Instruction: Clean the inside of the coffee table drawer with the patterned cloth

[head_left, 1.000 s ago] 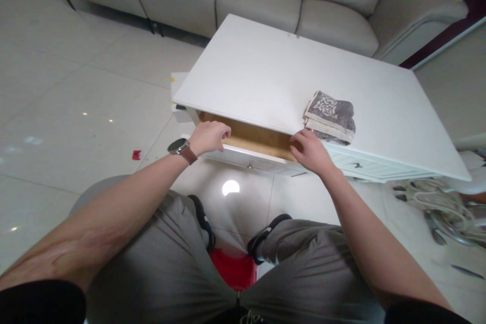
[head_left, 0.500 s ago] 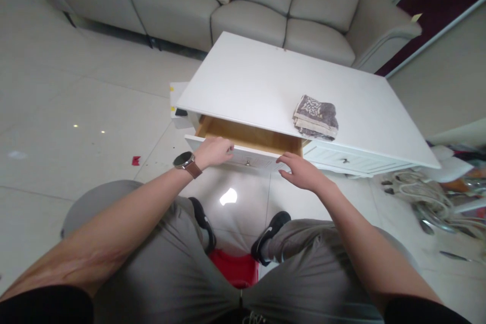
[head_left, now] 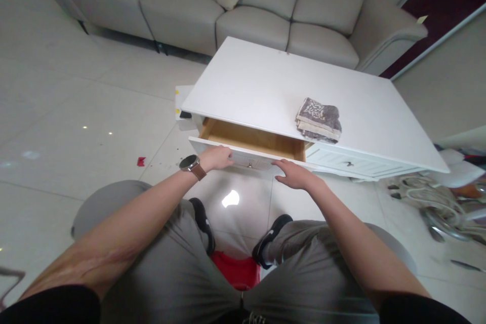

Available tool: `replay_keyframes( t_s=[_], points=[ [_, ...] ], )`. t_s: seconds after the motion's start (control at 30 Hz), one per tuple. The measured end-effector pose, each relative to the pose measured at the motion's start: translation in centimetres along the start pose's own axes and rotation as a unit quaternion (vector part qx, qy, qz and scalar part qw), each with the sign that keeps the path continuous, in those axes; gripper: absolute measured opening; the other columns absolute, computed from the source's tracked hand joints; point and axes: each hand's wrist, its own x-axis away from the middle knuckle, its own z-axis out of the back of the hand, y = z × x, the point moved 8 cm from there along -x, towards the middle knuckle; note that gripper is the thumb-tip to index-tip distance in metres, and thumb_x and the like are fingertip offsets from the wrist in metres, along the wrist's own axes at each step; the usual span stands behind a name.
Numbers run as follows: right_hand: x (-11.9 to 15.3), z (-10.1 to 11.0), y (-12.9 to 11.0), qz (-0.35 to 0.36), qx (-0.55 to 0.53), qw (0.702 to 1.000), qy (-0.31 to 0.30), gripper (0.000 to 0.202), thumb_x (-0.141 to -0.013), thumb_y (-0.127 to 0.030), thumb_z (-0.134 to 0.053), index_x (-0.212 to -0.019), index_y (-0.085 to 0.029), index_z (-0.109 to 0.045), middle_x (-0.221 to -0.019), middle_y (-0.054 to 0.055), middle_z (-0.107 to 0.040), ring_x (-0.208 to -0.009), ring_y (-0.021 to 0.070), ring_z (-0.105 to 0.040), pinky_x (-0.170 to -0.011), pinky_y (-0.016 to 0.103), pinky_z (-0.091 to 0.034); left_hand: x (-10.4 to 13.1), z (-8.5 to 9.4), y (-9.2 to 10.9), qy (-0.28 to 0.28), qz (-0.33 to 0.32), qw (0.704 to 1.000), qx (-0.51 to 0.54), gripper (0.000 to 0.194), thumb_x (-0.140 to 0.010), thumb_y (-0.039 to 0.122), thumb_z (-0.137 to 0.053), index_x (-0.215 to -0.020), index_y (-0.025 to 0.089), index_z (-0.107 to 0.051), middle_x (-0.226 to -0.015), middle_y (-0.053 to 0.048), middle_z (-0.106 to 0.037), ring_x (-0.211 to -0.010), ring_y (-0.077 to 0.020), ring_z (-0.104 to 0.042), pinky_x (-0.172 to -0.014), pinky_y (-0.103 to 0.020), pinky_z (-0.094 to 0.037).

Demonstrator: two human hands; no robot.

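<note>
A drawer [head_left: 250, 140] with a wooden inside stands pulled out from the white coffee table [head_left: 261, 78]; nothing shows inside it. At the left part of the drawer's white front is my left hand [head_left: 218, 157], its fingers curled at the front panel, a watch on the wrist. Near the right part of the same panel is my right hand [head_left: 294, 174], thumb and fingers apart, fingertips at the front. Between the hands sits a small metal knob [head_left: 249, 165]. A folded grey patterned towel [head_left: 319, 119] lies on the tabletop.
A grey sofa [head_left: 182, 10] stands behind the table. A white box [head_left: 184, 96] is at the table's left end. Cables [head_left: 421, 192] and other items lie on the floor at right. A red object [head_left: 239, 271] is between my feet, and a red scrap [head_left: 140, 161] lies at left.
The view has shifted slightly. My right hand has moved left and down along the drawer front. The drawer looks slightly further out.
</note>
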Motion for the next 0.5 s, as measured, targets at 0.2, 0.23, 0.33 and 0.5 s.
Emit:
replay_keyframes(
  t_s=[0.2,0.23,0.33,0.5],
  points=[
    [-1.3,-0.6,1.0,-0.003,-0.045,0.999,-0.004,0.056,-0.097,-0.029,-0.06,-0.151,-0.017,-0.054,-0.152,0.016,-0.059,-0.138,0.029,-0.058,-0.116,0.042,-0.044,-1.5,-1.3,-0.9,-0.058,0.023,0.998,-0.016,0.046,-0.095,0.046,-0.052,-0.121,0.017,-0.076,-0.122,-0.02,-0.077,-0.111,-0.0336,-0.073,-0.089,-0.039,-0.056],
    [-1.4,-0.7,1.0,-0.003,-0.054,0.999,-0.007,0.057,-0.097,-0.029,-0.06,-0.152,-0.017,-0.053,-0.153,0.016,-0.059,-0.14,0.029,-0.057,-0.117,0.042,-0.044,-1.7,-1.3,-0.9,-0.064,0.024,0.998,-0.012,0.048,-0.095,0.046,-0.052,-0.124,0.016,-0.075,-0.124,-0.02,-0.076,-0.113,-0.0343,-0.072,-0.09,-0.039,-0.056],
    [-1.8,-0.9,1.1,-0.004,-0.069,0.997,-0.022,0.058,-0.098,-0.032,-0.059,-0.154,-0.017,-0.052,-0.156,0.015,-0.056,-0.142,0.0298,-0.056,-0.118,0.043,-0.043,-2.1,-1.4,-0.9,-0.078,0.025,0.997,-0.002,0.05,-0.096,0.047,-0.052,-0.125,0.015,-0.074,-0.128,-0.022,-0.074,-0.116,-0.036,-0.072,-0.092,-0.041,-0.056],
    [-2.3,-0.8,1.8,-0.017,-0.064,0.997,-0.037,0.058,-0.098,-0.032,-0.058,-0.155,-0.02,-0.052,-0.154,0.013,-0.059,-0.139,0.0301,-0.059,-0.116,0.044,-0.045,-2.4,-1.1,-0.8,-0.082,0.03,0.996,0.006,0.049,-0.098,0.049,-0.05,-0.121,0.014,-0.075,-0.124,-0.022,-0.075,-0.115,-0.0352,-0.072,-0.093,-0.04,-0.055]
  ],
)
